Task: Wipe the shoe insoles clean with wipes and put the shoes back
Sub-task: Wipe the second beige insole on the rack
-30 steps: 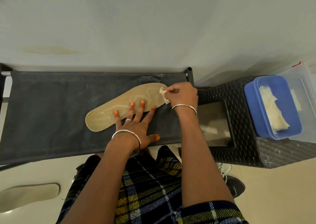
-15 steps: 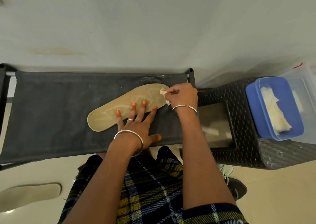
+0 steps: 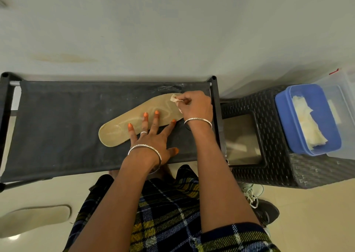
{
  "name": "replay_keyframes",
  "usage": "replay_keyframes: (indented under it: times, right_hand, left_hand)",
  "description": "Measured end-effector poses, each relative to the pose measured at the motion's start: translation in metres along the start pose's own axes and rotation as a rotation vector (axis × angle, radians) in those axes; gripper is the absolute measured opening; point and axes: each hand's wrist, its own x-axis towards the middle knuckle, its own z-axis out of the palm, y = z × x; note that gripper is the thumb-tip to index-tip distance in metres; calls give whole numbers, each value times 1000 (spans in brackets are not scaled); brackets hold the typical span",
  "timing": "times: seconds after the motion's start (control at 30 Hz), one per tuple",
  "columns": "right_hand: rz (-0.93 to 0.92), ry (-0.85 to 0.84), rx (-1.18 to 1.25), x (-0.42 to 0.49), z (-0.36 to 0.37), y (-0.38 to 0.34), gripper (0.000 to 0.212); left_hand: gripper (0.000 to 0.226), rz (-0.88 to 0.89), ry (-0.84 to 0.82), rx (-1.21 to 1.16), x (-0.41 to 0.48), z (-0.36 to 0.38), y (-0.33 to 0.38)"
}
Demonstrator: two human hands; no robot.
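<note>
Centre frame, a dark fabric shelf [image 3: 57, 126] carries a tan insole [image 3: 123, 126]. The flat left hand [image 3: 153, 140] pins it down. The right hand [image 3: 196, 105] pinches a small wipe [image 3: 173, 98] at the insole's upper-right tip. Risk: hard rubbing there may curl the unpinned tip or make the wad slip.

A: Under your left hand [image 3: 153, 142]?
B: Insole [image 3: 119, 130]: tan, matt, finely textured. Shelf [image 3: 57, 126] beneath: dark woven cloth, dusty.
A: In your right hand [image 3: 196, 105]?
B: Wipe [image 3: 173, 98]: crumpled, soft, matt. To its right, stool [image 3: 269, 105]: black weave-patterned plastic; box [image 3: 282, 113]: smooth blue plastic.
</note>
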Motion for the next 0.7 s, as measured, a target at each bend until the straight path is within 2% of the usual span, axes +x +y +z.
replay_keyframes:
  times: [0.1,0.17,0.3,0.37,0.53,0.6,0.7]
  right_hand:
    - [133,105,-31,5,-8,10,14]
    - [140,113,-21,5,-8,10,15]
    - [-30,-77,19,-1,2,-3,16]
    - [-49,-100,-6,-2,1,-4,15]
    - [130,105,-63,3,-11,9,19]
    - [64,54,-62,1,-5,3,21]
    - [-64,-112,-59,-4,6,-10,20]
  left_hand:
    - [79,-23,21,-2,-1,-2,-2]
    - [78,-27,27,1,-1,-2,-3]
    - [76,-38,38,0,-1,0,-2]
    - [76,-40,41,5,-1,0,-1]
    - [76,-50,36,5,-2,-2,-2]
    - [75,-54,39,6,-3,-3,-1]
    - [72,-59,51,0,-5,-4,1]
